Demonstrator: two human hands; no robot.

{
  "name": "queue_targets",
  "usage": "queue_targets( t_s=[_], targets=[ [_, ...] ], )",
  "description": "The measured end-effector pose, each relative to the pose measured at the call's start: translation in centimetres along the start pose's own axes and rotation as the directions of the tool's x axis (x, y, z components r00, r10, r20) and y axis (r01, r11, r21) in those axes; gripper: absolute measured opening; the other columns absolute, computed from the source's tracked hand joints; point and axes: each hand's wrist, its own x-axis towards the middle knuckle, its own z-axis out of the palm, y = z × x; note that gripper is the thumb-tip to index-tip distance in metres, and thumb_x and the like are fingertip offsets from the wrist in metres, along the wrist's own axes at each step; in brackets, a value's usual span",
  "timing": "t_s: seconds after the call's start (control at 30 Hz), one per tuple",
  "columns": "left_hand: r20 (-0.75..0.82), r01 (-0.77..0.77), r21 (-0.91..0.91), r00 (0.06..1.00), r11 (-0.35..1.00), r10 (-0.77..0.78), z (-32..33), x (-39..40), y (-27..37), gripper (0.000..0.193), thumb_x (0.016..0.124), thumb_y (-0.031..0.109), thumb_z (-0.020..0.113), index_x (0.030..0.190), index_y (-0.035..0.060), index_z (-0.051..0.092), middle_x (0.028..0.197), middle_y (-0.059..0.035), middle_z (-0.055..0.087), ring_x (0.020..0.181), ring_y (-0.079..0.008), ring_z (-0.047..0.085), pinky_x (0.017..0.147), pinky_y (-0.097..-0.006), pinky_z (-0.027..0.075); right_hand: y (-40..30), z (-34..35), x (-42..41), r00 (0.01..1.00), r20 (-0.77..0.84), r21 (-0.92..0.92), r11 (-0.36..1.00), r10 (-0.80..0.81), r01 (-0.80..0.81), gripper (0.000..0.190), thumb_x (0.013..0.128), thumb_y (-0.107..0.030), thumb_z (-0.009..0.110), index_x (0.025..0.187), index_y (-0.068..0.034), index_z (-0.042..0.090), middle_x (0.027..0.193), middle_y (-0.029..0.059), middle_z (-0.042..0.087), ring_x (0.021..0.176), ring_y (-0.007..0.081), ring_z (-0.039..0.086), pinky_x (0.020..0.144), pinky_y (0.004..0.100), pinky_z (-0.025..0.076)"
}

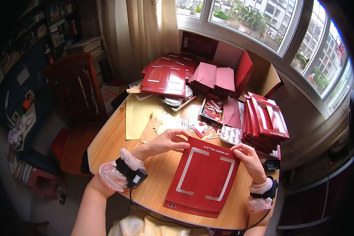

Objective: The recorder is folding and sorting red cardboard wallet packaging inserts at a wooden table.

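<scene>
A red cardboard packaging sleeve [206, 174] with white bracket-shaped cut-outs and printed writing lies before me, its far edge pinched at both corners. My left hand [172, 140] grips the far left corner between thumb and fingers. At the far right corner, my right hand [247, 157] holds it the same way. The near end of the sleeve has a fold line and reaches close to the table's front edge. Beyond it lie loose red and white paper tags [198, 132] and a patterned white card [232, 134].
Red flat sleeves [165, 75] are piled at the back left, beside pink envelopes [214, 75]. A tray of tags [212, 109] stands mid-table. Folded red packs [264, 118] rise on the right, near a black container [273, 164]. Yellow paper [138, 118] lies left. Wrist cables cross the front edge.
</scene>
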Motion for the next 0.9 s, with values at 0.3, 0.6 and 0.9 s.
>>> queue_targets(
  t_s=[0.3,0.6,0.9],
  targets=[
    [-0.157,0.112,-0.017,0.981,0.994,-0.114,0.7,0.2,-0.3,0.028,0.098,0.026,0.064,0.120,0.0093,0.061,0.110,-0.0023,0.071,0.097,-0.0071,0.067,0.082,-0.0233,0.055,0.6,0.9,0.3,0.997,-0.072,0.038,0.999,0.039,-0.037,0.017,0.100,-0.013,0.057,0.107,-0.001,0.067,0.093,0.0013,0.070,0.085,0.0056,0.061,0.079,0.0212,0.048],
    [-0.041,0.145,0.038,0.989,0.989,-0.144,2.2,0.1,-0.9,0.042,0.100,0.027,0.060,0.135,0.0053,0.052,0.114,-0.0057,0.070,0.098,-0.0100,0.067,0.086,-0.0266,0.054,1.0,0.0,0.3,0.995,-0.097,-0.116,0.993,-0.021,0.009,0.014,0.098,-0.011,0.060,0.103,0.000,0.067,0.088,0.0010,0.069,0.078,0.0049,0.060,0.070,0.0211,0.048],
    [-0.291,0.044,0.643,0.937,0.765,0.191,4.7,-0.4,-1.3,0.052,0.090,0.021,0.067,0.129,-0.0074,0.048,0.098,-0.0228,0.071,0.092,-0.0313,0.071,0.081,-0.0359,0.054,-2.4,3.5,-1.5,0.975,-0.191,-0.577,0.816,-0.111,-0.020,0.015,0.091,-0.011,0.067,0.099,0.001,0.065,0.077,0.0109,0.070,0.068,0.0135,0.065,0.063,0.0266,0.050]
  ],
)
